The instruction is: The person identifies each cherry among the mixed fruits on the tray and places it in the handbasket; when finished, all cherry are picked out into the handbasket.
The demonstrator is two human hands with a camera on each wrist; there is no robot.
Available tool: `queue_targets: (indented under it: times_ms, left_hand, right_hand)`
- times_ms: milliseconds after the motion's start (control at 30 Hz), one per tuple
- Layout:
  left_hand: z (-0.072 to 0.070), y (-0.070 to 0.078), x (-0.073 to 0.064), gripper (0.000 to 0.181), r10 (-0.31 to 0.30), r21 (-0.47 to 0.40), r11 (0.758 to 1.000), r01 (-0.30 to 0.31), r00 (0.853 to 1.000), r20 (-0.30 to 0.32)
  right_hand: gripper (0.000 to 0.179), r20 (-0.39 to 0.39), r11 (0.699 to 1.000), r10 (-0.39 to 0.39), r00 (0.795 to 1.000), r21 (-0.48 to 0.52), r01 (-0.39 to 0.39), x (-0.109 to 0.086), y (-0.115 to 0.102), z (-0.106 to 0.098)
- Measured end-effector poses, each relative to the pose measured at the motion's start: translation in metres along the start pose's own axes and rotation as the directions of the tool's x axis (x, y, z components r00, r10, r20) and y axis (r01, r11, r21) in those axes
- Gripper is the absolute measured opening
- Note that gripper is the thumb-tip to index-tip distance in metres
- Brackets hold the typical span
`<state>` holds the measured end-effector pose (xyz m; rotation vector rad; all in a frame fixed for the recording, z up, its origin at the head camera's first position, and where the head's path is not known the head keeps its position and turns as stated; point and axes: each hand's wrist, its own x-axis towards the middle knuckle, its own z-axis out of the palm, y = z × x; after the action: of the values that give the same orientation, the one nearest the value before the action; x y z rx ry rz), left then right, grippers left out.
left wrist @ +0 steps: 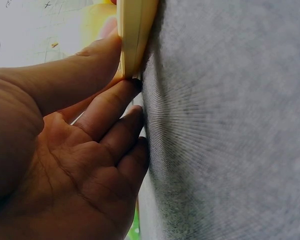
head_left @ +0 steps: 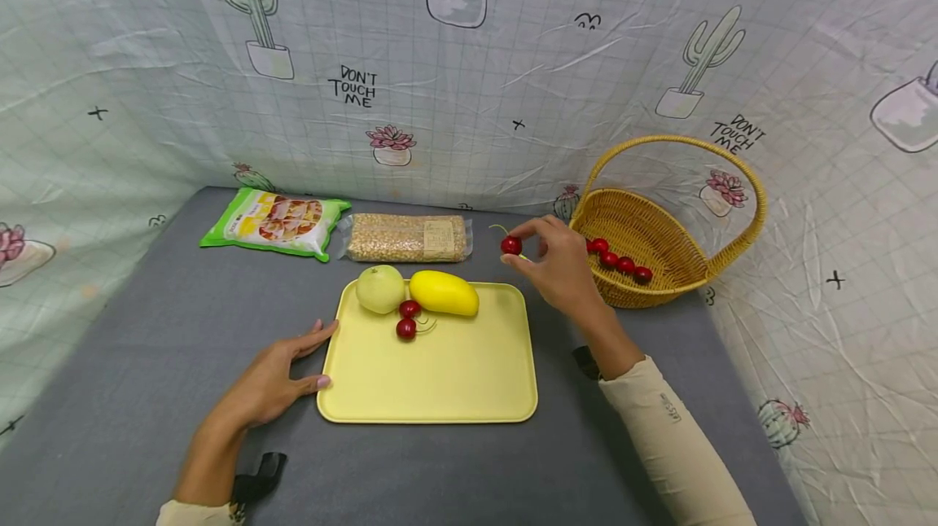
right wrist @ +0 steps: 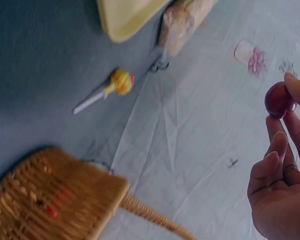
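Observation:
My right hand [head_left: 560,269] pinches a dark red cherry [head_left: 510,245] between thumb and fingertips, above the table between the bag of grains and the wicker basket [head_left: 659,295]. The right wrist view shows the cherry [right wrist: 278,100] close up. Along the left edge of the yellow tray [head_left: 469,379], my left hand [head_left: 274,383] rests with its thumb and fingers spread and touching the rim. A green round fruit [head_left: 380,289], a yellow mango [head_left: 444,293] and two cherries [head_left: 406,329] lie toward the back of the tray. Several more cherries [head_left: 625,265] are in the basket.
Behind the tray lie a green snack bag [head_left: 282,221] and a clear pack of grains [head_left: 396,238]. A yellow lollipop [right wrist: 121,82] lies on the table near the basket, mostly hidden by my hand in the head view. A printed cloth [head_left: 469,103] hangs behind the table.

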<state>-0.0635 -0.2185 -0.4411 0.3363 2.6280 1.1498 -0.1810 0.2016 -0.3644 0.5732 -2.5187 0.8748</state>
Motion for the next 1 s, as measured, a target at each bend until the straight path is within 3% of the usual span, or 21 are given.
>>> queue_targets:
  times_ms: [633,1000]
  left_hand:
    - [0.000,-0.001,-0.001,0.085,-0.008,0.005,1.000,0.008,1.000,0.004]
    - [-0.002,0.000,0.001,0.085,0.001,-0.007,1.000,-0.001,1.000,0.010]
  right_hand:
    - [0.035,-0.111,0.992,0.125,0.986,-0.017,-0.128,0.005,0.054,-0.040]
    - [0.033,-0.145,0.949,0.309,0.940,-0.013,-0.314,0.002,0.088,-0.060]
